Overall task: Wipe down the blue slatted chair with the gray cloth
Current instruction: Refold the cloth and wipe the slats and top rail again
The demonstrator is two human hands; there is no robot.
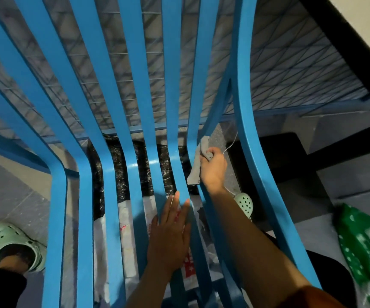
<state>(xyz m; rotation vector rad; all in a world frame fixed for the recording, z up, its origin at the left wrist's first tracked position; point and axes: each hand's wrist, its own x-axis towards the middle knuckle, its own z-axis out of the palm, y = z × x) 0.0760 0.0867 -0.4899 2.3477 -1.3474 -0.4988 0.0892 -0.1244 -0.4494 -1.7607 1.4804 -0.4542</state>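
I seem to be on a home balcony or landing: gray floor tiles (13, 196) left of my hand, a blue wire-mesh railing (117, 85) beyond it, plastic bags (124, 230) under it, a green bag (364, 245) to its right

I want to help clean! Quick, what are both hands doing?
Left hand: open, flat on a slat of the blue chair.
Right hand: closed, holding the gray cloth.

The right hand (213, 167) presses a gray cloth (198, 161) against a slat of the blue chair (135, 107); the left hand (170, 232) lies flat on the slats.
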